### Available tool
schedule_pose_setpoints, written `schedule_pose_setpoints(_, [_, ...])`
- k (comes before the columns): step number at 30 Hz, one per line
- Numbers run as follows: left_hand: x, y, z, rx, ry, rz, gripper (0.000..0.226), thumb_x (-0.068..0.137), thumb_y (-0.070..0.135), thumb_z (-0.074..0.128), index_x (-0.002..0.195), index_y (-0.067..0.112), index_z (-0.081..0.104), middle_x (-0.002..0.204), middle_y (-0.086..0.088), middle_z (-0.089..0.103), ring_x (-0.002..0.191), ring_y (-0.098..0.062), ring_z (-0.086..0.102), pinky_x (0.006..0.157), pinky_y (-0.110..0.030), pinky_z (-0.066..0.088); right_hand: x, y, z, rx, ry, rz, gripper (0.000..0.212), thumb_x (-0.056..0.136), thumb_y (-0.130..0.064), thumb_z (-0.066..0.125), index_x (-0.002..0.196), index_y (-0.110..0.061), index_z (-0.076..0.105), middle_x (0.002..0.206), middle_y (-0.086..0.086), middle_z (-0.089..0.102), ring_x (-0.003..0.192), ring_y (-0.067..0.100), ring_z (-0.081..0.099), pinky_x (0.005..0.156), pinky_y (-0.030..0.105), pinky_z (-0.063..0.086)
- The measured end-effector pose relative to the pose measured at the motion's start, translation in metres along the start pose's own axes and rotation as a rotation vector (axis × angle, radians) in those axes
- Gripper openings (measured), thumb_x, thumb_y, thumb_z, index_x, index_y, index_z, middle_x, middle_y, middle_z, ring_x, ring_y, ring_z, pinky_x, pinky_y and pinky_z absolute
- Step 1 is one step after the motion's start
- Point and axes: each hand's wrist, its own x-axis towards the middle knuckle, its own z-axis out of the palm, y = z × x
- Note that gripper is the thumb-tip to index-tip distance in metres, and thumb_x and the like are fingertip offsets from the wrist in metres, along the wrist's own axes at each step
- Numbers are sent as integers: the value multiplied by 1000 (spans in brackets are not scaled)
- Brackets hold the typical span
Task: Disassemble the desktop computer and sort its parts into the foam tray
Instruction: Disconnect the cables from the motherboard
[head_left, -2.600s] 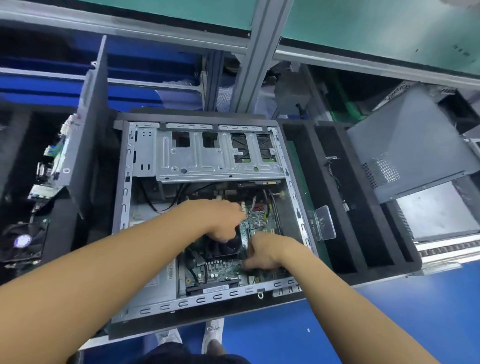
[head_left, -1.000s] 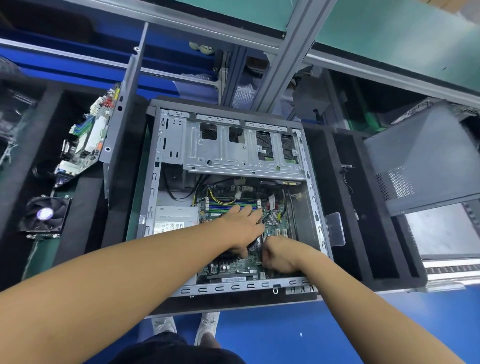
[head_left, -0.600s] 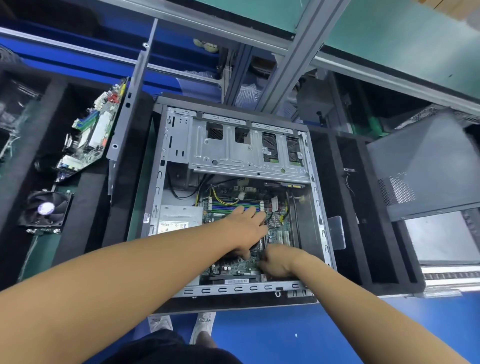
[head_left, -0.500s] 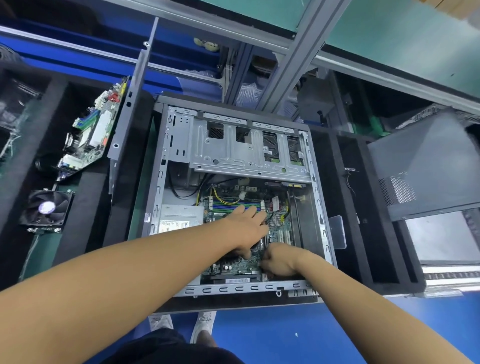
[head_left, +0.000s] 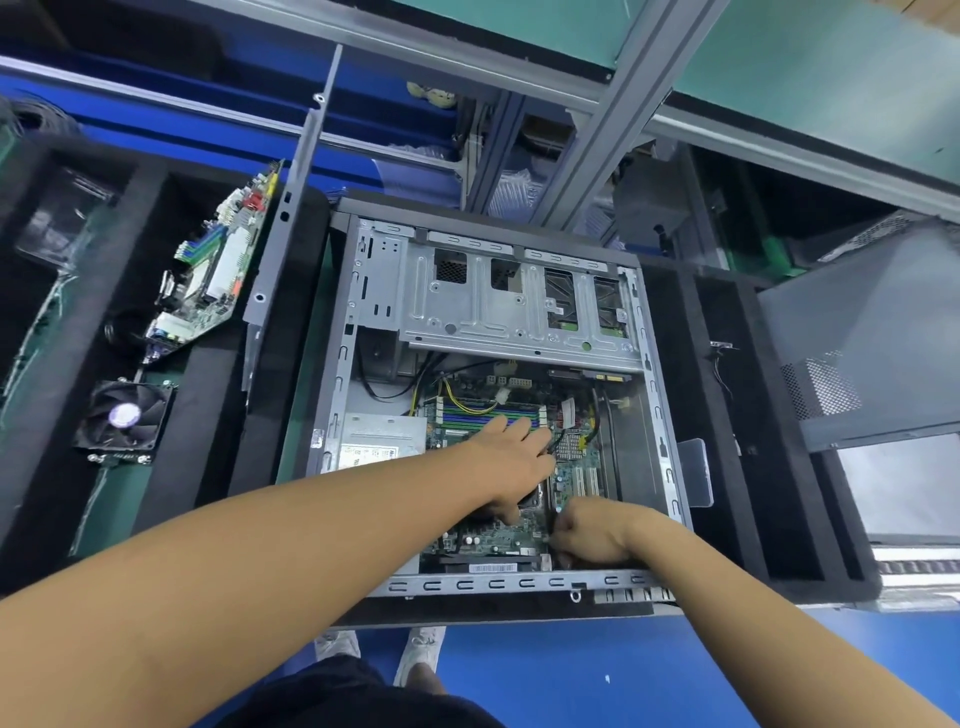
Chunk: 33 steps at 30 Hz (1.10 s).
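Centre frame: left hand (head_left: 511, 460), fingers straight, lies flat on motherboard (head_left: 576, 470); right hand (head_left: 592, 538) curled at its lower edge, grip unclear.

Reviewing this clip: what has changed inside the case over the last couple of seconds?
The left hand, curled before, now lies flat, fingers stretched toward the memory slots. The right hand slid toward the near rim of the case, fingers curled at the motherboard corner; their hold is hidden. Unmoved: motherboard, plus fan and loose board in the foam tray.
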Motion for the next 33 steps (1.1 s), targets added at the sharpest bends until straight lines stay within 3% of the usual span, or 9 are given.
schedule_pose_setpoints(4, [-3,-6,-9,-52,-83,43,82,78,56,72,143,18,39,157,-10,15,138,-32,23,110,-48,27,-11,3,1,141,40,-7,39,102,-38,45,84,-15,72,77,0,65,72,15,56,71,28,47])
schedule_pose_setpoints(7, [-8,-20,-29,-280,-190,67,69,86,51,67,144,26,39,159,-1,13,143,-27,23,114,-43,27,-24,1,-7,229,97,-69,35,98,-40,50,80,-22,73,53,-14,56,49,0,45,52,21,35])
schedule_pose_setpoints(11, [-20,-44,-48,-400,-210,21,61,92,36,61,148,35,35,150,-4,31,137,-24,35,113,-42,31,-40,-1,-16,530,32,-205,27,96,-38,54,81,-26,73,63,-7,57,59,13,44,59,25,36])
schedule_pose_setpoints(14, [-32,-56,-52,-404,-224,-59,62,94,34,59,150,35,31,159,-6,26,141,-26,35,115,-40,30,-40,-7,-15,566,-22,-278,24,96,-36,56,83,-27,74,68,-3,60,62,12,49,61,23,41])
schedule_pose_setpoints(18, [-42,-63,-56,-308,-245,-139,52,97,36,53,146,29,39,148,-4,44,127,-23,49,107,-42,41,-32,-4,-16,175,50,-145,37,99,-41,51,76,-18,69,64,-3,59,54,10,48,57,27,41])
schedule_pose_setpoints(22, [-51,-62,-61,-284,-196,-139,50,97,36,54,144,26,42,143,-2,47,125,-22,49,103,-37,41,-25,-12,-16,-180,168,45,35,100,-42,47,83,-12,52,97,11,65,80,26,58,73,34,50])
schedule_pose_setpoints(27, [-56,-61,-52,-322,-164,-168,54,89,43,67,135,25,46,131,1,51,113,-19,52,95,-36,45,-20,-43,-23,-154,297,-326,24,98,-39,52,84,-22,61,79,-1,61,78,22,56,69,31,43])
schedule_pose_setpoints(30, [-57,-58,-49,-368,-138,-181,81,77,54,75,142,25,37,135,3,48,116,-18,51,96,-37,45,-11,-61,-21,-302,245,-471,23,99,-30,52,112,-20,67,95,7,68,85,29,61,74,38,52])
schedule_pose_setpoints(33, [-56,-54,-51,-236,-164,-193,88,72,56,79,143,26,36,134,4,48,118,-20,52,92,-41,48,-2,-69,-19,-486,299,-589,21,97,-18,51,115,-16,60,68,3,46,69,29,53,59,37,47])
